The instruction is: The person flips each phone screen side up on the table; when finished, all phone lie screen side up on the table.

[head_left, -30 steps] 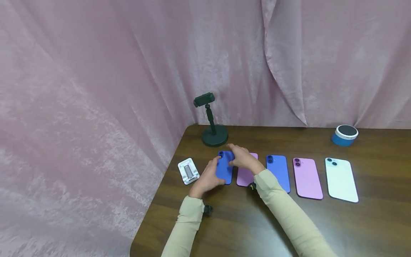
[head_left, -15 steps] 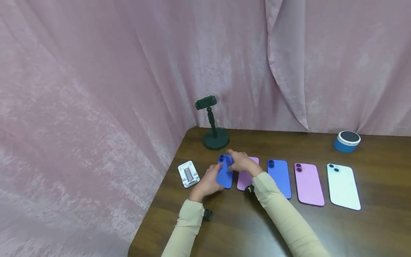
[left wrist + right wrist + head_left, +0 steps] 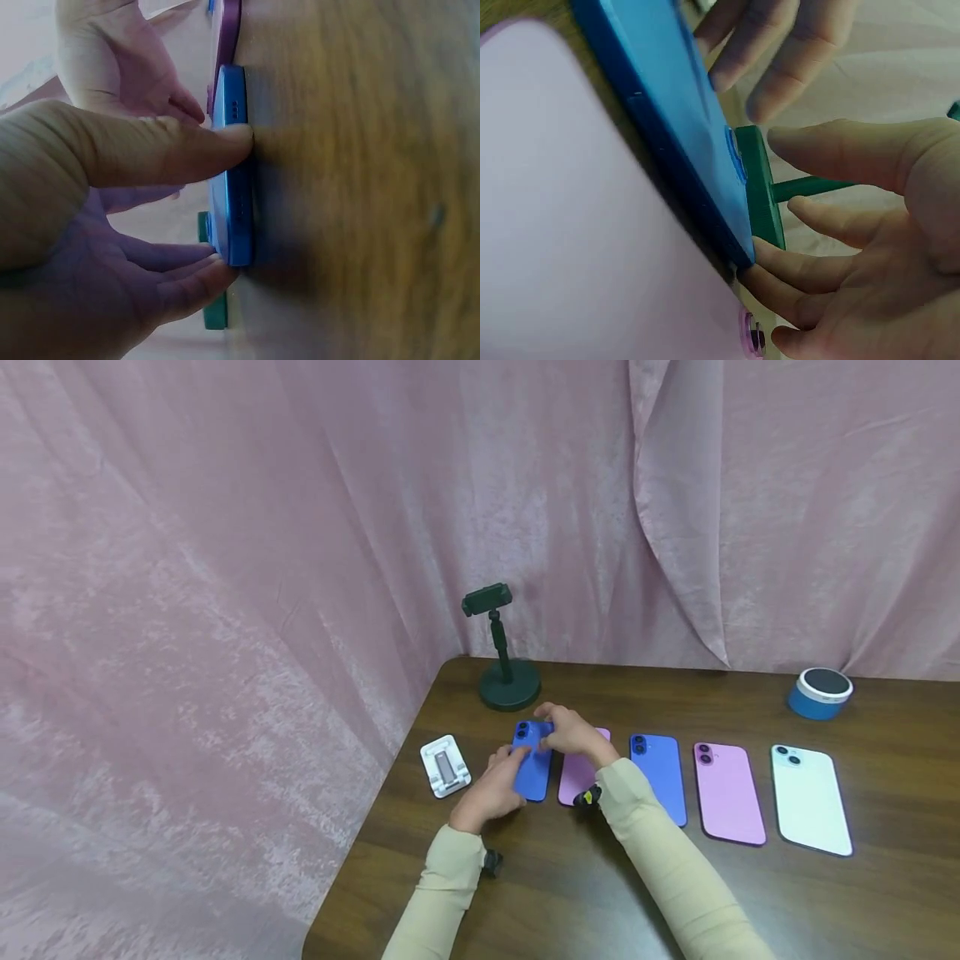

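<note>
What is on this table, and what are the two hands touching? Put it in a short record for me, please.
Left hand: touches the leftmost blue phone, thumb on its bottom edge
Right hand: fingertips at that phone's upper right corner, thumb apart from it
Rest of row, left to right: left pink phone, right blue phone, right pink phone, pale green phone
Phone sides facing up: backs, with cameras
Left of row: white stand
Behind row: dark green stand, blue round item
Surface: brown table
Backdrop: pink curtain

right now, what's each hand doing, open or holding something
Left hand: holding the leftmost blue phone at its edges.
Right hand: open, touching that phone's far right corner.
</note>
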The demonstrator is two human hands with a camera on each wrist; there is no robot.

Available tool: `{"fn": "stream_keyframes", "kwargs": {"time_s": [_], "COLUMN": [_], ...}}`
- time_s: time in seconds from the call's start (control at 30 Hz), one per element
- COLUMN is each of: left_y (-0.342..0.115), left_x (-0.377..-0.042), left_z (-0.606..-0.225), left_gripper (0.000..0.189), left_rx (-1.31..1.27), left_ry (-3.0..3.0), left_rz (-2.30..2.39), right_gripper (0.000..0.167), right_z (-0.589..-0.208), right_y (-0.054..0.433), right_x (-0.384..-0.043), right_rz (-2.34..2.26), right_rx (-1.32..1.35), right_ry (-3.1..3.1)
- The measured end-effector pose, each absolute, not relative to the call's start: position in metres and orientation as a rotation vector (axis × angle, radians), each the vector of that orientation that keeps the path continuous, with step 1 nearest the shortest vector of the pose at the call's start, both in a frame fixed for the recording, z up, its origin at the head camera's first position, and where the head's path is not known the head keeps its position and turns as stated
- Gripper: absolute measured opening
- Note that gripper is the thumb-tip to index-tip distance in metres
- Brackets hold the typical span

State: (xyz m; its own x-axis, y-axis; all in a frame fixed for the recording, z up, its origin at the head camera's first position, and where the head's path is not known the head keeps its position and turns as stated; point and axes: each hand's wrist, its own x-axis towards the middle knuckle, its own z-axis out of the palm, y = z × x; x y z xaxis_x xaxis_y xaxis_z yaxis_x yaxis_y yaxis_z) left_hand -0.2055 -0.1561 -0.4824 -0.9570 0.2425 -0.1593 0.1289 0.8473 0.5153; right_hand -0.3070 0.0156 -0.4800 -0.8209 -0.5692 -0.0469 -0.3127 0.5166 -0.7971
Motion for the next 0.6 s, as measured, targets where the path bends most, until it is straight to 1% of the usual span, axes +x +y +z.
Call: {"fn": "stream_keyframes", "kwargs": {"time_s": [0.13,0.27,0.47,0.6], "left_y": [-0.1556,-0.154,-0.154,-0.1565], "left_x": [-0.2047,-0.2043,-0.204,-0.2042], "left_z": [-0.48,-0.479,-0.4786,-0.4799], "left_gripper": [0.083,0.086,0.086,0.089], "left_rx": [0.316,0.32,0.308,0.29], "left_ry": [2.817,2.827,2.811,2.784], "left_rz": [0.724,0.689,0.697,0.775], "right_gripper": [0.052,0.051,0.058,0.063], "right_z": [-0.4768,-0.4747,-0.478,-0.4777], "right_y": [0.0167,0.0157,0.0139,0.0147], "right_x": [-0.3093,-0.309,-0.3083,-0.3076], "right_rz": [-1.321,-1.382,-1.415,-1.447], "right_rx": [-0.676,-0.624,-0.544,-0.542], "right_ry": [2.43,2.413,2.389,2.356]}}
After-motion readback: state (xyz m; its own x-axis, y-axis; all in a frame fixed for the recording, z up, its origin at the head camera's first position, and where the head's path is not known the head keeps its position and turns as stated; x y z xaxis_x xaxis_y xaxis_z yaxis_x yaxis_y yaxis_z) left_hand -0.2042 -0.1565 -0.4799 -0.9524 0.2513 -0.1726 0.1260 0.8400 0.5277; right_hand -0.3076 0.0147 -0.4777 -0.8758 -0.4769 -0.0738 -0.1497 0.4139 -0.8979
